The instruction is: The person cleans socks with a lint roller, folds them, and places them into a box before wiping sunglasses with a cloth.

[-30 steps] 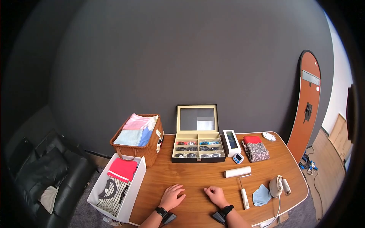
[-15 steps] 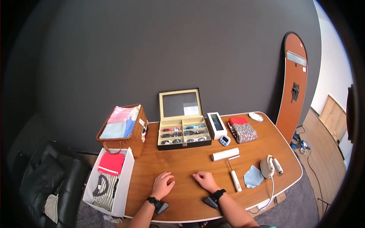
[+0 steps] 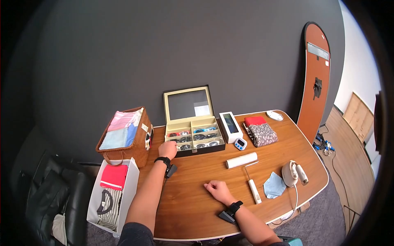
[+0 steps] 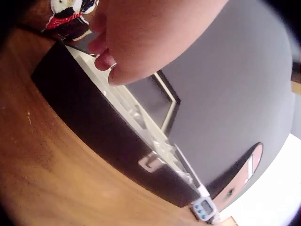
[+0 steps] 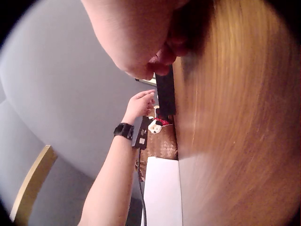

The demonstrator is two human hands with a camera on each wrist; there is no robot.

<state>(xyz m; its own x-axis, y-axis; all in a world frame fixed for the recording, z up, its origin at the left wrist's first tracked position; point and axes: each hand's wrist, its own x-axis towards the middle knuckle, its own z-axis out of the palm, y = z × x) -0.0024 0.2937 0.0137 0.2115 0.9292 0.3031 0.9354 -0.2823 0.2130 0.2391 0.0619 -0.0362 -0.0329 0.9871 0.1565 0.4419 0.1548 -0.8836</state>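
Note:
My left hand [image 3: 168, 149] reaches over the front left corner of an open sunglasses case [image 3: 209, 149]. Several pairs of sunglasses [image 3: 214, 143] sit in its cream compartments, and its windowed lid leans back. In the left wrist view the fingertips [image 4: 104, 61] point down at the case's rim, with no glasses visible between them. The right wrist view shows those fingers loosely bent. My right hand [image 3: 218, 191] rests on the wooden table [image 3: 188, 213], fingers loosely curled, holding nothing.
Left of the case stand a wicker basket [image 3: 141, 153] of folded cloths and a white box [image 3: 130, 180] of clothes. To the right are a white box with a dark window [image 3: 232, 127], a timer [image 3: 240, 144], a lint roller [image 3: 241, 160], its handle [image 3: 254, 190], a blue cloth [image 3: 274, 186] and a garment steamer [image 3: 289, 174].
My left hand has moved forward from the table to the front left of the sunglasses case. The right hand stays on the table. The head view has shifted down and right.

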